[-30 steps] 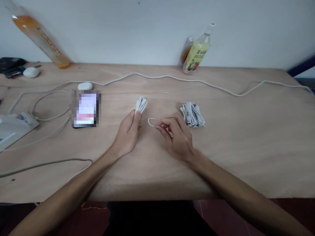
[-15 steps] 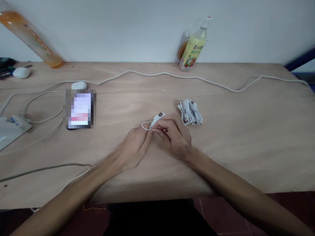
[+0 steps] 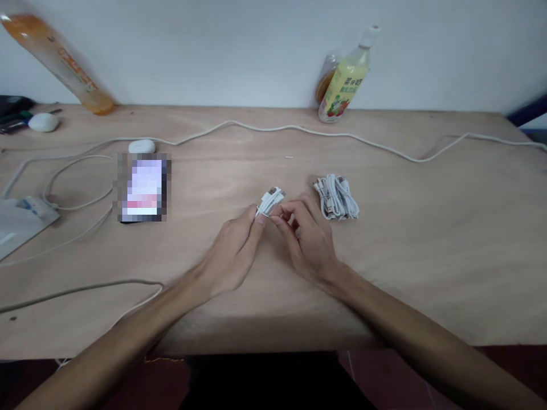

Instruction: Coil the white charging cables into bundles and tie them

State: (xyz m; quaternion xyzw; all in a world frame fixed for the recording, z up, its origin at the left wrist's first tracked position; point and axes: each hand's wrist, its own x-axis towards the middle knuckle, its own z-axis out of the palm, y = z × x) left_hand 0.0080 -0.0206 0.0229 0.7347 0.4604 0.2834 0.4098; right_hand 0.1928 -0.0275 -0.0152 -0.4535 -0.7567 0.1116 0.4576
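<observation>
A folded white cable (image 3: 269, 200) sticks up between both my hands at the middle of the wooden table (image 3: 427, 250). My left hand (image 3: 233, 253) pinches its lower end with thumb and fingers closed. My right hand (image 3: 305, 239) is closed too, fingertips pressed against the same cable from the right. A thin loop seen earlier is hidden in the fingers. Just right of my right hand lies a pile of bundled white cables (image 3: 337, 196).
A phone (image 3: 144, 191) lies at the left with a white earbud case (image 3: 141, 146) behind it. A long white cord (image 3: 342, 136) crosses the table. A yellow drink bottle (image 3: 345, 77) and an orange bottle (image 3: 60, 57) stand against the wall. A power strip (image 3: 25, 208) sits far left.
My left hand brought the folded cable from the table toward the right hand. The hands met, and the thin loop in my right fingers is now out of sight against the cable.
</observation>
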